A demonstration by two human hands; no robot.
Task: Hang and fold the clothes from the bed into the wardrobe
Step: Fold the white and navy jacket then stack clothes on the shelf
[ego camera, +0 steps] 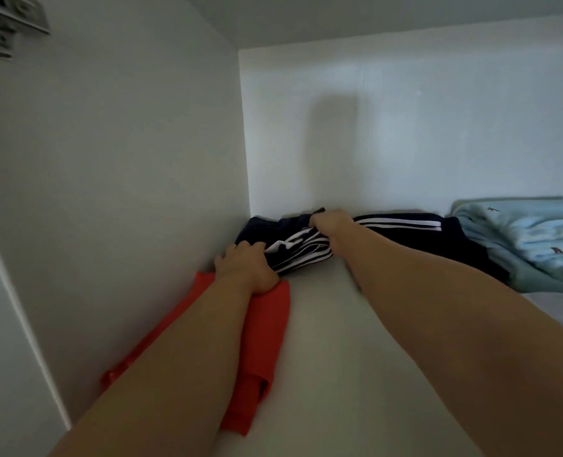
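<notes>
Both hands, left [245, 267] and right [331, 225], grip navy garment [405, 239] on shelf [333, 357]. Push far-left into corner, keep fold flat, clear of red garment [263, 328].

Both hands [245, 263] on navy garment [405, 239]

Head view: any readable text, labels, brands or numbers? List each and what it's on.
None can be read.
Navy garment: white stripes and a white print bunched between the left hand and right hand; no letters legible.
Light blue fabric: small dark motifs, not text.
Red garment: no print visible.
</notes>
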